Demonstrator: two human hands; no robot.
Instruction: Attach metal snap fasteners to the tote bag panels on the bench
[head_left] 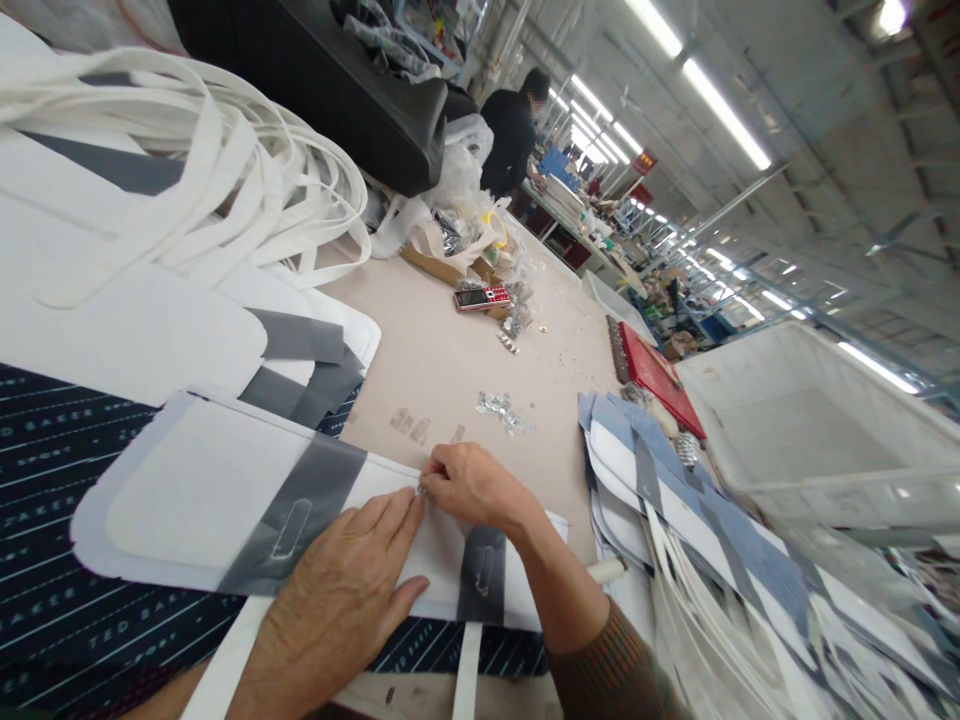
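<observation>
A long white bag panel (202,480) with rounded corners, crossed by dark grey strips (319,500), lies in front of me. Stitched rectangles show on the strips, and white straps (466,665) run out from the panel's near edge. My left hand (345,575) rests flat on the panel, fingers stretched toward its far edge and thumb apart. At that edge my right hand (469,485) is closed in a pinch, its fingertips meeting the left fingertips. A tiny shiny bit shows there, too small to name. Dark blue printed fabric (45,500) lies underneath.
White panels with looped straps (247,170) are piled at left. Small silver metal pieces (502,410) lie scattered on the table (420,330), beyond them a red phone (481,298). Blue-and-white panels (675,500), a red notebook (656,375) and a white bin (810,410) are at right. A person (510,135) stands farther back.
</observation>
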